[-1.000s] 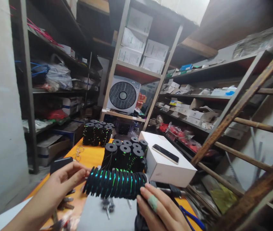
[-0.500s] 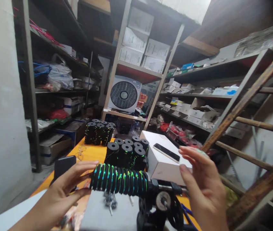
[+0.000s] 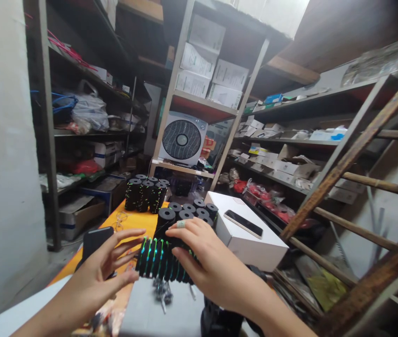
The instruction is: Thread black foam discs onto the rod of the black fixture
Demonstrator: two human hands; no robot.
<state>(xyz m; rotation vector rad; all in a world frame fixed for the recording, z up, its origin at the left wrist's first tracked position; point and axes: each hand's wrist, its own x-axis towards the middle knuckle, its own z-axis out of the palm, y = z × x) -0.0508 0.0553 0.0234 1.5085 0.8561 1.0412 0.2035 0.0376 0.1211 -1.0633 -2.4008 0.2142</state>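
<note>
A horizontal row of black discs wound with green thread (image 3: 155, 260) sits on a black stand (image 3: 216, 323) in front of me. My right hand (image 3: 204, 264) lies over the right part of the row, fingers curled down around the discs. My left hand (image 3: 109, 269) is at the row's left end, fingers spread, fingertips at or just short of the first disc. Behind the row, upright stacks of the same black discs (image 3: 188, 216) stand on the orange table (image 3: 132, 227), with another group (image 3: 146, 194) farther back.
A white box (image 3: 255, 248) carrying a phone (image 3: 243, 223) sits to the right of the stacks. A dark phone-like slab (image 3: 93, 238) lies left. Metal shelves with boxes and a white fan (image 3: 182, 139) surround the table. A wooden ladder (image 3: 342, 159) leans at right.
My right hand swung from the right, above the white box, across to the left and now covers the row of discs. My left hand stayed at the row's left end.
</note>
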